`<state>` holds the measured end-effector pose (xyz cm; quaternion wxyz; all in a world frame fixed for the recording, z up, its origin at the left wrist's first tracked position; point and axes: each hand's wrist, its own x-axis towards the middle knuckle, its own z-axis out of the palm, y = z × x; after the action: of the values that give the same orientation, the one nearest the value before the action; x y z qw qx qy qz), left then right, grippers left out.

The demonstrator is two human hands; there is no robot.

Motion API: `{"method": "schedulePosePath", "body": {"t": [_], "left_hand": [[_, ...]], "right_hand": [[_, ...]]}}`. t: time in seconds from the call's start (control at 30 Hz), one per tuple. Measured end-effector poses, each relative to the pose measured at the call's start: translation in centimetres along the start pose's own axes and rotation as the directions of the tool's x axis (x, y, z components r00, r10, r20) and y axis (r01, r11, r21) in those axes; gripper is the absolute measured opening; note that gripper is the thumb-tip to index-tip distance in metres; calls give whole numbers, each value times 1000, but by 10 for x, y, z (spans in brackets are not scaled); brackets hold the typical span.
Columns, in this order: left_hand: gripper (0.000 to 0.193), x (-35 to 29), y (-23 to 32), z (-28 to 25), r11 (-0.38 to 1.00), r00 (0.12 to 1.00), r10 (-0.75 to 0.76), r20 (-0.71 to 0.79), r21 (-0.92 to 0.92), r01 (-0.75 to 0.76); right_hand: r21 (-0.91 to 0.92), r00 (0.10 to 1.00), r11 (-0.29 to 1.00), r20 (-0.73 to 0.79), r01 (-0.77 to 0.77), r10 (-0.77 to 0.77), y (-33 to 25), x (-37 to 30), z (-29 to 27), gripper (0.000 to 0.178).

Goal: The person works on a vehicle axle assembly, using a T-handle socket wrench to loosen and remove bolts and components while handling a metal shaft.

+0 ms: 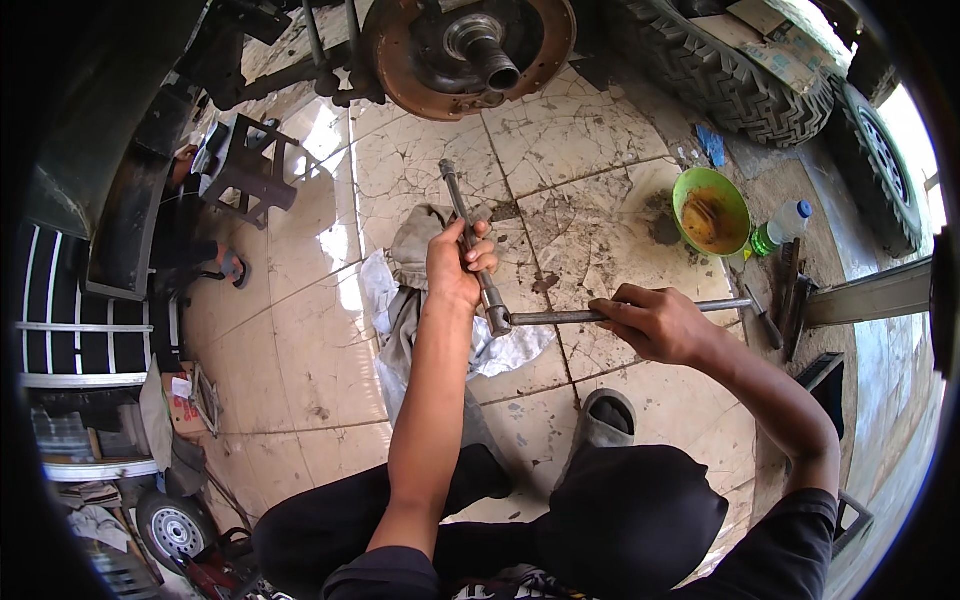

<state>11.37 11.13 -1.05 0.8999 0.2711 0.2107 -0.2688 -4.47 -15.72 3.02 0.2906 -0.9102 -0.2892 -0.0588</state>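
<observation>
My left hand (458, 264) is closed around the shaft of a long metal socket wrench (456, 192), held slanting above the tiled floor. Its socket end points up and away from me. At the near end, a straight steel bar (552, 318) meets the wrench head at about a right angle. My right hand (650, 322) grips this bar near its middle, fingers curled over it. Beneath the wrench, grey and white rags (412, 250) lie crumpled on the floor. Beyond it stands a rusty brake assembly with a bare hub (484, 50).
On the right are a green bowl (738, 196) of brownish liquid, a plastic bottle (784, 224), hand tools and large tires (735, 80). A dark plastic stool (250, 172) stands at left beside another person's foot (232, 266). My sandaled foot (606, 418) is close below the bar.
</observation>
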Motion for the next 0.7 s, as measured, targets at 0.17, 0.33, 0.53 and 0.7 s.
{"method": "schedulePosePath", "body": {"t": [0.17, 0.33, 0.53, 0.7], "left_hand": [[7, -10, -6, 6, 982, 988, 139, -74, 141, -128], [3, -25, -14, 19, 973, 980, 179, -86, 162, -164], [22, -58, -41, 42, 942, 957, 292, -3, 177, -286], [26, -60, -43, 48, 990, 993, 118, 7, 82, -118]], "right_hand": [[-93, 996, 992, 29, 91, -89, -4, 8, -7, 29], [-224, 976, 951, 92, 213, -197, -8, 15, -26, 33], [0, 958, 988, 247, 152, -148, 2, 13, -51, 34], [425, 975, 905, 190, 25, -117, 11, -11, -19, 32]]}}
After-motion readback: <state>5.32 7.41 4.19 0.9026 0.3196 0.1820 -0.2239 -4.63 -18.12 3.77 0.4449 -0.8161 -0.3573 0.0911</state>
